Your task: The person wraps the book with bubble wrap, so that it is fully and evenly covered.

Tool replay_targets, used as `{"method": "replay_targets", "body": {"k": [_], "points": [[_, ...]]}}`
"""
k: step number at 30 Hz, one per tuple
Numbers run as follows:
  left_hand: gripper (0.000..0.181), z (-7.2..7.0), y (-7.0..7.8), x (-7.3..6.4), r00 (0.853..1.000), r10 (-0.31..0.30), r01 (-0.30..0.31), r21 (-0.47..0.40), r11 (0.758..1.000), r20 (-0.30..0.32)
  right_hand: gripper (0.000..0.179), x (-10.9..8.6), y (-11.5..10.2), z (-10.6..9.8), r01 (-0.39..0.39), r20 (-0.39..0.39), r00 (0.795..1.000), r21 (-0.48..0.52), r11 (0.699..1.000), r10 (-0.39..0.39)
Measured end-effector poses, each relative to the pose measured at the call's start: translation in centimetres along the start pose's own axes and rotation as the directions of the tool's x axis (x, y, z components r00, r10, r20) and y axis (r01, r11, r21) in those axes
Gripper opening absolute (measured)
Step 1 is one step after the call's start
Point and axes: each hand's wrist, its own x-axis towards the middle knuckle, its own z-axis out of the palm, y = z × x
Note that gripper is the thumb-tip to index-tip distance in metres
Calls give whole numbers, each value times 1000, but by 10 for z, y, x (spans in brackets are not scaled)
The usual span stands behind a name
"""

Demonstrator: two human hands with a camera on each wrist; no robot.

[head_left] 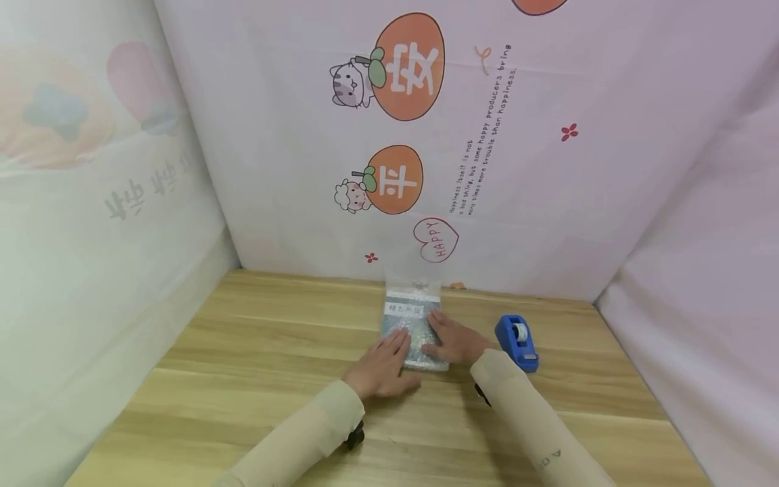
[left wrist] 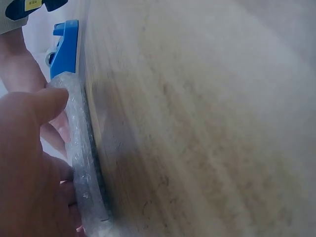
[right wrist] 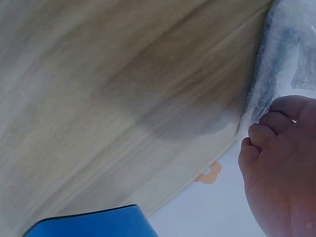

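A flat blue-grey book (head_left: 420, 333) with a white title band lies on the table, wrapped in clear bubble wrap (left wrist: 81, 148). Past its far end, a loose flap of the wrap (head_left: 414, 287) extends toward the back cloth. My left hand (head_left: 380, 368) rests on the near left part of the book, fingers extended over the top and thumb by the near edge. On the right side, my right hand (head_left: 458, 339) lies with its fingers on the wrapped cover. In the right wrist view, the fingertips of that hand (right wrist: 281, 163) touch the wrap along the book's side.
A blue tape dispenser (head_left: 517, 343) with a roll of tape stands to the right of my right hand. The wood-grain table (head_left: 274, 338) meets a printed white cloth (head_left: 292, 203) at the back, and more cloth hangs at both sides.
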Motion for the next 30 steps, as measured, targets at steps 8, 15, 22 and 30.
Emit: {"method": "replay_targets", "body": {"k": [8,15,22,30], "points": [[91,-5,1,1,1000,-3,2,21,1000,19,87,2,1,-8,-16,38,999,64,998,14],[90,-8,1,2,999,-7,6,9,1000,33,64,14,13,-17,46,-75,996,70,996,-41],[90,-13,2,5,999,-7,7,0,1000,35,63,31,31,-44,21,-136,991,89,996,-9],[89,-14,1,3,998,-15,16,-2,1000,59,63,43,51,-58,-41,-209,972,283,958,103]]}}
